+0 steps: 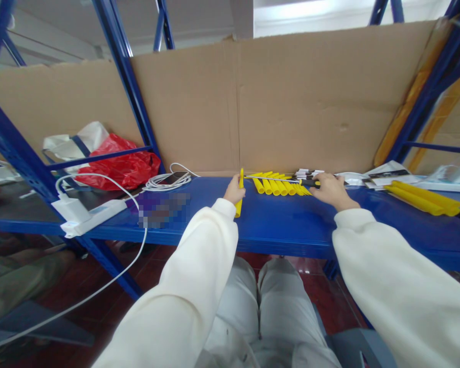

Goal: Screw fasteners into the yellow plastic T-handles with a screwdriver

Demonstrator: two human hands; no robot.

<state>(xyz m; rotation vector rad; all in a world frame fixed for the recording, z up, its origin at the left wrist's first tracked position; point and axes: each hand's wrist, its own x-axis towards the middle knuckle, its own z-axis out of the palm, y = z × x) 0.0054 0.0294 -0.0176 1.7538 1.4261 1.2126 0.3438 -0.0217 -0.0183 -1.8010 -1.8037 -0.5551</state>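
My left hand (234,191) is wrapped round a yellow tube (238,208), which sticks out above and below the fingers. In my right hand (329,189) is a screwdriver (309,183) with a black and yellow handle. Its long metal shaft points left, and the tip reaches the upper part of the held tube; whether it touches or enters the tube I cannot tell. Under the shaft, between my hands, several yellow tubes (275,187) lie side by side, with thinner yellow pieces (299,189) at their right end.
The blue shelf (283,225) is backed by a cardboard sheet (310,102). Longer yellow tubes (423,198) lie at right. Leftward are a coiled white cable (167,181), a red plastic bag (118,161) and a power strip (95,217), its cord hanging down. Another person's leg shows at far left.
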